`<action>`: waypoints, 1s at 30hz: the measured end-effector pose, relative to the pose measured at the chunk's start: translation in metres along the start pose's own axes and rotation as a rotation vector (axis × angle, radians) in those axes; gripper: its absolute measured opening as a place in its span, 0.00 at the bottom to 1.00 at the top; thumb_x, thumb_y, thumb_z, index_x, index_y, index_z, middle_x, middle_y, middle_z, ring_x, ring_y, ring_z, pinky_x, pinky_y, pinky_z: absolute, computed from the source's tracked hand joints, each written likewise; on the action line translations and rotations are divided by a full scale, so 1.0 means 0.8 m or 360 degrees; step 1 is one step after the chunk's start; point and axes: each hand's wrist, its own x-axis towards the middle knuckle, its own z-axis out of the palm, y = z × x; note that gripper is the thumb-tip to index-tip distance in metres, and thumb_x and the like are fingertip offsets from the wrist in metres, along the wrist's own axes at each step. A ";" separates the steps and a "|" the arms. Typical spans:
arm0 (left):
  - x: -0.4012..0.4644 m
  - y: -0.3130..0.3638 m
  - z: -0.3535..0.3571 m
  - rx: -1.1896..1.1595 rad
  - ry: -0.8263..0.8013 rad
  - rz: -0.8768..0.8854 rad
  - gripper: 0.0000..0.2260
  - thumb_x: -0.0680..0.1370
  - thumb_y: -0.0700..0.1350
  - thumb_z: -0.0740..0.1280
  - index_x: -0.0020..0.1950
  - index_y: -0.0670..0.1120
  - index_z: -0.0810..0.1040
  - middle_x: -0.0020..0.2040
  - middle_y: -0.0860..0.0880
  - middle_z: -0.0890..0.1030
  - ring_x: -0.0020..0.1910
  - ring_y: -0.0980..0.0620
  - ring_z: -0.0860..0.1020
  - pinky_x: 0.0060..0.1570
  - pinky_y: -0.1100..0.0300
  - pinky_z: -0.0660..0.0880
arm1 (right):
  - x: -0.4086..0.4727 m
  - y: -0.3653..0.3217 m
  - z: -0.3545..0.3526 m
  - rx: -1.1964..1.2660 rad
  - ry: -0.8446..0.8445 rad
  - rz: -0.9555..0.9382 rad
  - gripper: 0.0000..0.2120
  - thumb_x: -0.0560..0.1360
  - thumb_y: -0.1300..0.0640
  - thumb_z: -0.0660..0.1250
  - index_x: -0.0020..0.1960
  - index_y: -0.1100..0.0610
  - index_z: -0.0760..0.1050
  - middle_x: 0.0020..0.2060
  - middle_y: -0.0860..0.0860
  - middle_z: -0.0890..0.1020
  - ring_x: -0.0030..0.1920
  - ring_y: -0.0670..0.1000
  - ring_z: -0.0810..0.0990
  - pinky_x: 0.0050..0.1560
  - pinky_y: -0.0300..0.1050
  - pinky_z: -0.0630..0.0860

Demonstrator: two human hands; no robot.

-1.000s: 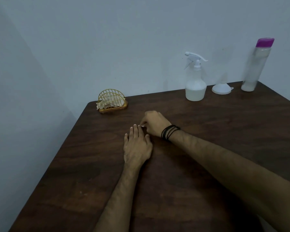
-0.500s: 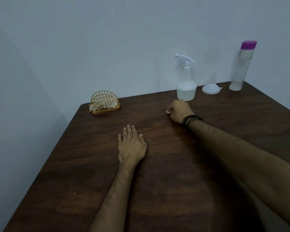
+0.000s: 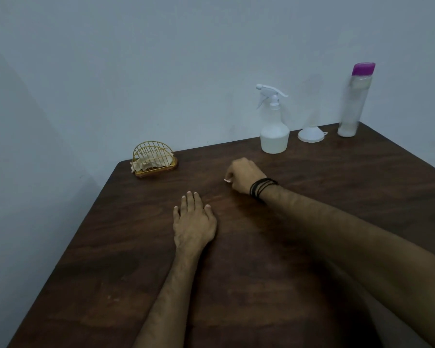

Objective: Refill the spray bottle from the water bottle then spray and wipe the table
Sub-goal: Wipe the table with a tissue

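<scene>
Spray bottle (image 3: 273, 126) upright at table (image 3: 312, 247) back edge, white trigger head, cloudy body. Nearer than bottle: left hand (image 3: 194, 222) flat, fingers together; right hand (image 3: 244, 175) curled, pinching something small and white.

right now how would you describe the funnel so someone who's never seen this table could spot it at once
Look to the far edge of the dark wooden table, against the wall. There the spray bottle stands on the left and the tall water bottle with a purple cap on the right. The funnel sits between them: the only low, white, cone-shaped piece, wide rim down.
</scene>
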 end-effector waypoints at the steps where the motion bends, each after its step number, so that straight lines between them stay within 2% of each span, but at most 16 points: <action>1: 0.001 0.001 0.000 -0.0003 -0.0005 -0.0005 0.27 0.85 0.53 0.45 0.82 0.43 0.48 0.83 0.46 0.48 0.82 0.49 0.46 0.79 0.47 0.45 | 0.002 -0.011 0.001 0.0028 -0.0046 -0.0024 0.09 0.74 0.61 0.71 0.53 0.53 0.85 0.55 0.52 0.84 0.56 0.54 0.81 0.59 0.49 0.79; 4: -0.001 -0.001 0.000 -0.0011 0.0013 0.0000 0.28 0.85 0.53 0.46 0.82 0.42 0.48 0.83 0.45 0.49 0.82 0.48 0.46 0.79 0.48 0.46 | -0.004 -0.060 0.022 0.0185 -0.0188 -0.0150 0.07 0.75 0.59 0.71 0.51 0.52 0.84 0.52 0.50 0.84 0.53 0.51 0.82 0.57 0.49 0.80; 7: -0.002 -0.005 0.002 -0.0022 0.0060 -0.0008 0.29 0.84 0.52 0.47 0.82 0.40 0.48 0.82 0.42 0.50 0.82 0.46 0.48 0.79 0.48 0.47 | -0.007 -0.087 0.041 0.0179 -0.0177 -0.0276 0.06 0.75 0.60 0.69 0.49 0.52 0.84 0.49 0.50 0.84 0.50 0.51 0.82 0.54 0.49 0.80; 10: -0.001 -0.004 0.001 -0.0025 0.0053 -0.0035 0.29 0.85 0.54 0.47 0.82 0.40 0.48 0.83 0.42 0.50 0.82 0.47 0.48 0.79 0.49 0.46 | 0.007 -0.058 0.031 0.0208 -0.0174 -0.0192 0.07 0.75 0.59 0.71 0.51 0.52 0.85 0.52 0.49 0.85 0.53 0.49 0.82 0.58 0.46 0.79; 13: -0.002 -0.002 0.000 -0.0023 0.0052 -0.0041 0.29 0.85 0.55 0.46 0.82 0.40 0.48 0.83 0.43 0.49 0.82 0.47 0.47 0.79 0.50 0.46 | 0.027 0.000 0.004 0.0185 -0.0064 0.0039 0.06 0.74 0.59 0.72 0.50 0.51 0.85 0.52 0.51 0.86 0.54 0.52 0.83 0.61 0.47 0.79; 20: 0.000 -0.003 0.001 -0.0019 0.0035 -0.0045 0.29 0.85 0.55 0.45 0.82 0.41 0.47 0.83 0.43 0.48 0.82 0.48 0.47 0.79 0.50 0.45 | 0.022 0.120 -0.041 0.0157 0.0159 0.0460 0.07 0.75 0.60 0.71 0.51 0.55 0.86 0.54 0.54 0.84 0.58 0.57 0.81 0.61 0.45 0.76; 25: 0.000 -0.002 0.000 0.0009 0.0006 -0.0047 0.29 0.85 0.55 0.45 0.82 0.41 0.47 0.83 0.43 0.48 0.82 0.47 0.46 0.79 0.49 0.45 | 0.005 0.119 -0.034 0.0168 0.0205 0.0443 0.09 0.75 0.62 0.71 0.52 0.54 0.86 0.54 0.54 0.85 0.57 0.55 0.81 0.63 0.44 0.74; 30: -0.001 0.001 0.000 0.0034 -0.0022 -0.0082 0.31 0.85 0.57 0.44 0.82 0.40 0.47 0.83 0.42 0.48 0.82 0.46 0.46 0.79 0.48 0.45 | -0.033 0.085 -0.023 0.0227 0.0165 0.0322 0.09 0.75 0.62 0.71 0.53 0.53 0.86 0.54 0.50 0.85 0.56 0.50 0.81 0.57 0.38 0.73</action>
